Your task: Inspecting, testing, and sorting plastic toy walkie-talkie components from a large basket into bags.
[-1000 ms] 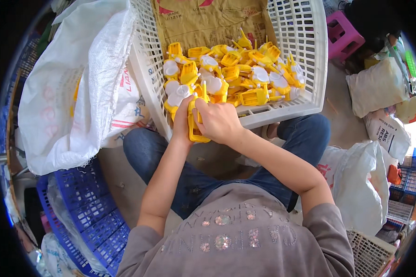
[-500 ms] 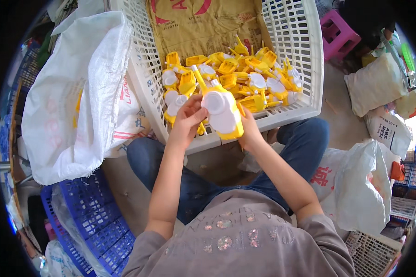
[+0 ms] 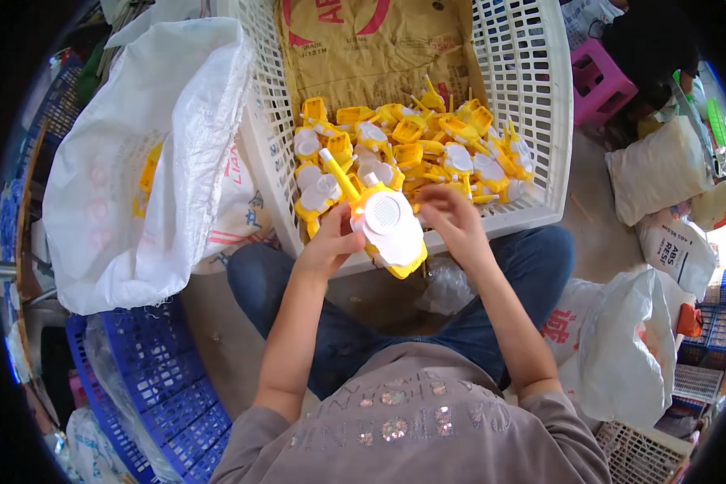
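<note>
1. Left hand point(image 3: 333, 242): grasps the yellow-and-white plastic toy point(image 3: 391, 230) by its left side, thumb on the white face.
2. Right hand point(image 3: 453, 222): now off the toy, which it touches half a second ago. It is just right of the toy, fingers loosely bent and apart; nothing shows in it, though the palm is hidden.
3. Effect on the work: the left grip alone now bears the toy, leaving the right hand free.
4. Toy position: in front of the person, white face up, antenna point(image 3: 340, 175) slanting away above the left grip.
5. Surroundings: beyond both hands, similar toys point(image 3: 407, 133) lie heaped in the white basket point(image 3: 532, 211); a white sack point(image 3: 137, 105) stands left of the grip.
</note>
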Motion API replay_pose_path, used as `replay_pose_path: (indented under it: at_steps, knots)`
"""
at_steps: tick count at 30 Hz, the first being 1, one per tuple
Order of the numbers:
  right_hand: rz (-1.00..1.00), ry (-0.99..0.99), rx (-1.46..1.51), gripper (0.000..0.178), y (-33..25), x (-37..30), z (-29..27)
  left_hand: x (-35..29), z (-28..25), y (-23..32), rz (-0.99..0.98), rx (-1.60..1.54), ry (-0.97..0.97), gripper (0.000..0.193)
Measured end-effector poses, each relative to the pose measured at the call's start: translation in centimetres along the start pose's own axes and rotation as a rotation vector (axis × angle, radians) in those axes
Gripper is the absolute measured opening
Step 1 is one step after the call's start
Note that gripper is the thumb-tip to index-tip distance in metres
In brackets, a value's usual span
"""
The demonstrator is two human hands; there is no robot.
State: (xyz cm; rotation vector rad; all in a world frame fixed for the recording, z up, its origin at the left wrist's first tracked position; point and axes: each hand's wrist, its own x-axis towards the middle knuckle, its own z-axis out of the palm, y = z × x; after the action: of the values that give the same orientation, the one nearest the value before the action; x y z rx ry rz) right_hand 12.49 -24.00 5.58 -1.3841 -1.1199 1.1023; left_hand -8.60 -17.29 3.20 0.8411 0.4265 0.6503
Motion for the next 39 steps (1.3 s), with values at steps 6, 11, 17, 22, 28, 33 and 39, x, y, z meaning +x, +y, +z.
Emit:
replay_pose_path:
  at_steps: [6, 11, 17, 22, 28, 33, 39]
  knots:
    - [-0.803, 0.149, -0.747, 0.031, -6.0, -3.5, 1.8, 0.0, 0.6, 0.4, -0.087, -0.013, 0.064, 0.092]
    - [-0.819, 0.246, -0.537, 0.036, -4.9, -3.2, 2.1, 0.1, 1.1, 0.4, -0.057, -0.017, 0.050, 0.086]
    - [-0.745, 0.100, -0.664, 0.033, -5.4, -3.5, 2.5, -0.3, 0.9, 0.5, -0.073, 0.006, 0.094, 0.078]
    - [-0.703, -0.023, -0.874, 0.030, -6.3, -3.4, 2.9, 0.0, 0.9, 0.8, -0.106, 0.023, 0.112, 0.073]
    - [-0.212, 0.169, 0.134, 0.027, -3.6, -2.0, 1.6, 0.6, 2.4, 2.3, 0.239, -0.103, -0.131, 0.086]
    - [0.331, -0.450, 0.862, 0.046, -2.1, -2.4, 5.0, -0.4, 2.1, 3.4, 0.441, -0.282, -0.218, 0.091]
    - [0.093, -0.642, 0.831, 0.050, -4.0, -1.8, 7.7, -3.9, 3.6, 4.4, 0.559, -0.099, -0.108, 0.103]
